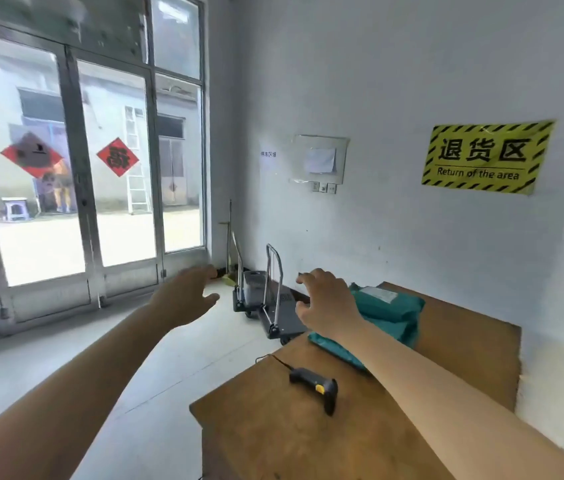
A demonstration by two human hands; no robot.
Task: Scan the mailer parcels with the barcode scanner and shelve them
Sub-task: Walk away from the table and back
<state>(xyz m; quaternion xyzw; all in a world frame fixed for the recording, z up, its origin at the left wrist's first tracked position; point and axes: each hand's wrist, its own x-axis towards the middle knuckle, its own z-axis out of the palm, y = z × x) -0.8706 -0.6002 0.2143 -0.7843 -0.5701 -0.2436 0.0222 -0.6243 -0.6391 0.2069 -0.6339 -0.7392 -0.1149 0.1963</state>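
Our right hand [329,303] has its fingers [304,277] spread and curled like a claw, holding nothing, raised in front of the stack of teal mailer parcels [389,315]. Our left hand [187,296] is also open and empty, fingers loosely extended, reaching out over the floor well to the left of the parcels. Both bare forearms stretch forward from the bottom of the view. The parcels lie piled on the wooden table [273,431], toward its far side; the top one carries a white label. Nearer to us than the parcels, the black barcode scanner [318,388] with a yellow button rests on the tabletop, untouched, its cable trailing off the edge. Beyond the parcels, a folding platform cart [275,306] stands against the wall.
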